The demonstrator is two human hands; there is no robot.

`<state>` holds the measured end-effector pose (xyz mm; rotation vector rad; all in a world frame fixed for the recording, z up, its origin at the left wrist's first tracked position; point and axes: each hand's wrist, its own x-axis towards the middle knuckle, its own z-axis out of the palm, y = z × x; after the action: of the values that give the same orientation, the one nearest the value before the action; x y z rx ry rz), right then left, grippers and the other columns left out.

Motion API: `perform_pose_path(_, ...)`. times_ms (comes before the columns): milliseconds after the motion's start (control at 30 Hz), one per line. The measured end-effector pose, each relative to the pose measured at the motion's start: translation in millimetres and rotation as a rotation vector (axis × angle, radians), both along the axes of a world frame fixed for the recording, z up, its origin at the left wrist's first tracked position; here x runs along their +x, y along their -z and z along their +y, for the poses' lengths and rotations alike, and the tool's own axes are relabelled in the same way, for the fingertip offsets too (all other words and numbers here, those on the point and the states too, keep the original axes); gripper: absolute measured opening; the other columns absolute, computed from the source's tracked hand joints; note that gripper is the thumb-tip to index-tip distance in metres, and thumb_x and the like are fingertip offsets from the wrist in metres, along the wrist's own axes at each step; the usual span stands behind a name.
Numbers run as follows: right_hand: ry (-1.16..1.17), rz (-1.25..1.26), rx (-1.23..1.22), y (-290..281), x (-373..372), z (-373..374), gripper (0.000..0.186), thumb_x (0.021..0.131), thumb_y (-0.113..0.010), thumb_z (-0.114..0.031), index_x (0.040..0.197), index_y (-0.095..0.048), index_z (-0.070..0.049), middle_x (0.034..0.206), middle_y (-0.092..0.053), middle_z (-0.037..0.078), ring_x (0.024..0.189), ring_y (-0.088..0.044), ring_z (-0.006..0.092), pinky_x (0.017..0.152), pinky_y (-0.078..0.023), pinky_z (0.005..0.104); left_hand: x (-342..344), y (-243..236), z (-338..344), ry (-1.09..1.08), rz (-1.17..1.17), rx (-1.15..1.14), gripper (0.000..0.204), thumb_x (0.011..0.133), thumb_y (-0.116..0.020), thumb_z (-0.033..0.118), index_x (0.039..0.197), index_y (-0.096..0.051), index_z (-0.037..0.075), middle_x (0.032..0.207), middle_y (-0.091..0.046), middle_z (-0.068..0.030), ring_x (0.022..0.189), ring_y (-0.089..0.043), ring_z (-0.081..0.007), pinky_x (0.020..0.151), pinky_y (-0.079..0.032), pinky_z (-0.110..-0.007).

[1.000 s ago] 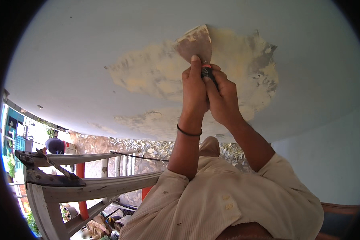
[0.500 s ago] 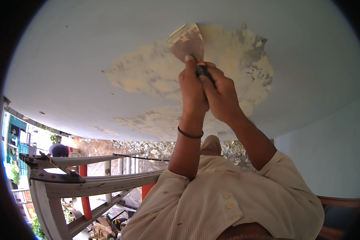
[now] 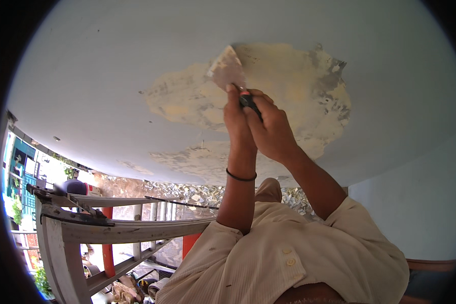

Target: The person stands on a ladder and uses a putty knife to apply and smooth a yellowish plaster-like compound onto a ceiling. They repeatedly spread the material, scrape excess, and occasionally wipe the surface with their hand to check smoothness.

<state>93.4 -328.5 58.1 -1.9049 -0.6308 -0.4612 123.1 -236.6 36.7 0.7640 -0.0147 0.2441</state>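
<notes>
Overhead is a pale painted surface [image 3: 111,66] with a large irregular patch of cream and grey, rough-edged and mottled [image 3: 299,76]. A wide scraper blade [image 3: 225,68], smeared with cream material, rests against the patch's upper left part. Both hands are closed together on the scraper's black and red handle [image 3: 248,103]. My left hand [image 3: 238,119] grips from the left, its thumb at the base of the blade. My right hand [image 3: 271,126] wraps round the handle from the right, just beside the left one.
A scuffed metal ladder [image 3: 137,230] with red parts stands at my left. A person [image 3: 75,187] is partly visible beyond it. Pale flakes [image 3: 192,192] lie scattered below, with assorted items [image 3: 126,289] by the ladder. A pale wall [image 3: 405,213] is at the right.
The scraper, held by both hands, has moved leftward across the patch and tilted further. The view has also shifted slightly, so the patch sits lower in the picture.
</notes>
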Motion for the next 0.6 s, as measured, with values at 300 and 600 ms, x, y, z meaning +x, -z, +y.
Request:
perform_pose_path(300, -0.069, 0.303, 0.134, -10, 6, 15, 0.029, 0.109, -0.055, -0.009, 0.135, -0.064, 0.003, 0.132, -0.069, 0.015, 0.112, -0.069, 0.0171, 0.096, -0.055, 0.0319, -6, -36, 18, -0.006, 0.012, 0.143, 0.069, 0.115, -0.041, 0.052, 0.091, -0.07, -0.006, 0.078, -0.073, -0.0165, 0.067, -0.069, -0.0213, 0.063, -0.058, -0.033)
perform_pose_path(600, -0.026, 0.106, 0.318, 16, -1, 23, 0.03, 0.109, -0.055, -0.011, 0.135, -0.061, 0.001, 0.119, -0.072, 0.021, 0.1, -0.076, 0.0306, 0.086, -0.059, 0.0382, -15, -33, 17, -0.061, 0.064, 0.318, 0.066, 0.115, -0.043, 0.05, 0.087, -0.07, -0.004, 0.076, -0.071, -0.0121, 0.066, -0.067, -0.0183, 0.059, -0.055, -0.032)
